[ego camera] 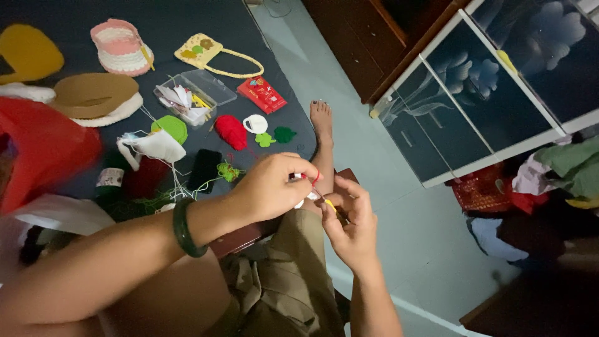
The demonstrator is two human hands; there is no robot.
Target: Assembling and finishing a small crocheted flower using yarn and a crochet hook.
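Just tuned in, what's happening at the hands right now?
A seated person holds a small white crochet piece with red yarn between both hands. The left hand pinches it from above; the right hand works a yellow-handled hook at it. Finished crochet bits, including a red piece, lie on the dark mat beyond.

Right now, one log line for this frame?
left hand: pinching small white piece with red yarn | right hand: holding yellow hook | nearby: clear box, red crochet piece

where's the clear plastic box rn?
In the head view the clear plastic box sits upper left on the dark mat, lid open, between the pink-and-white crocheted shoe and the red packet, just below the yellow crocheted bag.
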